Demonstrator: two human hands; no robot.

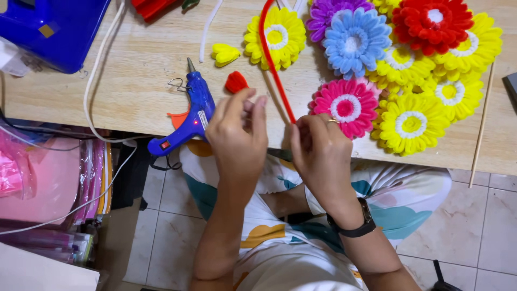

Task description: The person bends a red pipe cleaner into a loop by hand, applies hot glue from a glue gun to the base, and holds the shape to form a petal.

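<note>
A blue hot-glue gun [188, 116] lies on the pale wooden table [134, 70], nozzle pointing away. A small yellow pipe-cleaner petal piece [225, 54] sits near a yellow fuzzy flower [283, 35]. To the right, a heap of fuzzy flowers: light blue [355, 42], red [432, 24], pink [344, 108]. A thin wooden stick [482, 124] rests at the edge.

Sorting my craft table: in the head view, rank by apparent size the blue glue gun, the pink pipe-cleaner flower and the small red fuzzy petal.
1. Blue glue gun
2. Pink pipe-cleaner flower
3. Small red fuzzy petal
All lie on the table at similar distance.
</note>
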